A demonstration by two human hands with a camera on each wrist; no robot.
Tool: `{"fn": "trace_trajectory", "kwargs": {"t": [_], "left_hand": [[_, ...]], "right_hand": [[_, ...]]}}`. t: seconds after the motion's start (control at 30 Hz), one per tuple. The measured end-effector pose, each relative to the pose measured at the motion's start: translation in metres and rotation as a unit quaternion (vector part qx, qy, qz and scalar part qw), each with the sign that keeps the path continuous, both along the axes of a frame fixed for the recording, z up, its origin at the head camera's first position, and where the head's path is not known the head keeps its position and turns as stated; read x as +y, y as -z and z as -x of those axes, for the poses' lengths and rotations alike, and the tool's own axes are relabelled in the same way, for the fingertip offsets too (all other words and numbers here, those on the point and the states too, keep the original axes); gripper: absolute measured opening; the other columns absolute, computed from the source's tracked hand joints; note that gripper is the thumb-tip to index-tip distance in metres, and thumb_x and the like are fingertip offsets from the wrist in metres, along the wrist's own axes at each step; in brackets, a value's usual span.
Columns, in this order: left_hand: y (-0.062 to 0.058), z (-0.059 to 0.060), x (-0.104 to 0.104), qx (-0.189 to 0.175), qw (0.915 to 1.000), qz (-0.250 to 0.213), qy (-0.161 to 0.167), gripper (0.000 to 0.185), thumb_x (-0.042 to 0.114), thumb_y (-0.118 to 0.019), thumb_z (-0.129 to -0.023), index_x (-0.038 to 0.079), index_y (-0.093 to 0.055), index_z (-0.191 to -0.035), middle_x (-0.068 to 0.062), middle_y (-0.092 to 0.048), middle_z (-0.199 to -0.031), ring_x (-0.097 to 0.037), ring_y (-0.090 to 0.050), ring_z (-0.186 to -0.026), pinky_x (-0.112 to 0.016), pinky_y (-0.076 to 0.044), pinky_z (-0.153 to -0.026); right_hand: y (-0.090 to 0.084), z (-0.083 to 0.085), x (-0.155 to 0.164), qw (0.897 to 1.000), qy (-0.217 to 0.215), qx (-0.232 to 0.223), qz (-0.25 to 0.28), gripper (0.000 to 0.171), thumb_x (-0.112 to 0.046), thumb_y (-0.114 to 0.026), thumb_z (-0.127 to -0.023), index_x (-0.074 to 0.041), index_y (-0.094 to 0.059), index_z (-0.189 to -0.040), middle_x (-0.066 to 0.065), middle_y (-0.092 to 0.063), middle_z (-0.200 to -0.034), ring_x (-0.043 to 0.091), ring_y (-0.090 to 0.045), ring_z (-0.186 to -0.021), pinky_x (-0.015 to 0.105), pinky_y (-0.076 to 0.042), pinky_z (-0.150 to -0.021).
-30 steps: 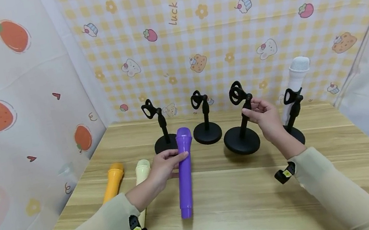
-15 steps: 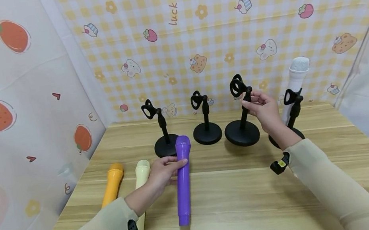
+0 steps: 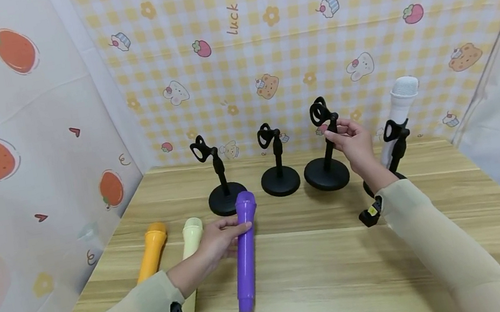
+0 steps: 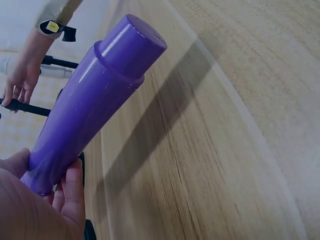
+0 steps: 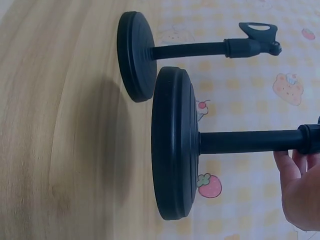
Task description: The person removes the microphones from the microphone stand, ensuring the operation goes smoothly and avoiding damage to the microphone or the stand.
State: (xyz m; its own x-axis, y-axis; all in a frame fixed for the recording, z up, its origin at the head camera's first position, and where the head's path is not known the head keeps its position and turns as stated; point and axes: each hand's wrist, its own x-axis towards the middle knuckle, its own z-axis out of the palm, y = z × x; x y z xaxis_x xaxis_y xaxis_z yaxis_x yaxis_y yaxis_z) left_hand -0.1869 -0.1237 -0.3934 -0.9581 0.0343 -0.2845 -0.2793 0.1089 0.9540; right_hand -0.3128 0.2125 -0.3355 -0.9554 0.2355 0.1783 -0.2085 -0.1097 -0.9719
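Head view shows a wooden table point(image 3: 327, 269) set in a corner of patterned cloth walls, with four black stands in a row along its far edge. The left hand point(image 3: 216, 237) grasps a purple toy microphone point(image 3: 244, 250) near its head, fingers and thumb curled round the barrel; the microphone lies along the table, head toward the far edge and base toward the near edge, left of the table's middle. From the left wrist view the same purple barrel point(image 4: 90, 100) runs up from the fingers point(image 4: 72, 192), casting a shadow on the wood. The right hand point(image 3: 353, 142) pinches the upper post of the third stand point(image 3: 326, 157), just under its clip, which holds nothing; the round base stands on the table near the far edge. In the right wrist view that base point(image 5: 172, 142) shows edge-on, the fingertips point(image 5: 300, 185) on the post, and the second stand point(image 5: 137, 55) stands close behind. Toward the far right corner, the fourth stand point(image 3: 396, 146) carries a white microphone point(image 3: 400, 110) upright in its clip. The first stand point(image 3: 222, 185) and the second stand hold nothing in their clips. Near the left edge a yellow microphone point(image 3: 152, 250) and a cream microphone point(image 3: 190, 242) lie side by side.
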Motion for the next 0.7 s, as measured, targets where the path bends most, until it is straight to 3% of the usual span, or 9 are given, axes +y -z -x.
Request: {"fn": "trace_trajectory", "kwargs": {"t": [0.17, 0.37, 0.7], "left_hand": [[0.002, -0.002, -0.001, -0.001, 0.9999, 0.003, -0.011, 0.036, 0.021, -0.079, -0.083, -0.002, -0.066, -0.108, -0.013, -0.066, -0.091, -0.021, -0.064, -0.072, -0.04, -0.058, -0.062], [0.004, -0.003, -0.002, -0.005, 0.9998, 0.009, -0.015, 0.035, 0.02, -0.078, -0.083, -0.003, -0.066, -0.107, -0.012, -0.066, -0.088, -0.02, -0.063, -0.071, -0.04, -0.058, -0.061], [0.009, -0.007, -0.004, -0.011, 0.9998, 0.014, -0.011, 0.034, 0.017, -0.077, -0.085, -0.005, -0.066, -0.108, -0.014, -0.065, -0.089, -0.02, -0.062, -0.069, -0.038, -0.057, -0.06]], "right_hand": [[0.002, 0.007, 0.002, 1.0, 0.001, -0.004, 0.0, 0.043, -0.009, -0.076, -0.084, -0.001, -0.059, -0.123, 0.003, -0.06, -0.096, 0.012, -0.066, -0.087, 0.024, -0.055, -0.074], [0.005, 0.013, 0.004, 1.0, 0.01, -0.012, -0.001, 0.04, -0.011, -0.077, -0.084, -0.006, -0.061, -0.12, 0.002, -0.06, -0.097, 0.013, -0.067, -0.089, 0.023, -0.055, -0.073], [0.012, 0.021, 0.007, 0.999, 0.029, -0.026, -0.022, 0.044, -0.012, -0.077, -0.085, -0.003, -0.059, -0.124, 0.0, -0.061, -0.095, 0.009, -0.067, -0.086, 0.023, -0.054, -0.073]]}}
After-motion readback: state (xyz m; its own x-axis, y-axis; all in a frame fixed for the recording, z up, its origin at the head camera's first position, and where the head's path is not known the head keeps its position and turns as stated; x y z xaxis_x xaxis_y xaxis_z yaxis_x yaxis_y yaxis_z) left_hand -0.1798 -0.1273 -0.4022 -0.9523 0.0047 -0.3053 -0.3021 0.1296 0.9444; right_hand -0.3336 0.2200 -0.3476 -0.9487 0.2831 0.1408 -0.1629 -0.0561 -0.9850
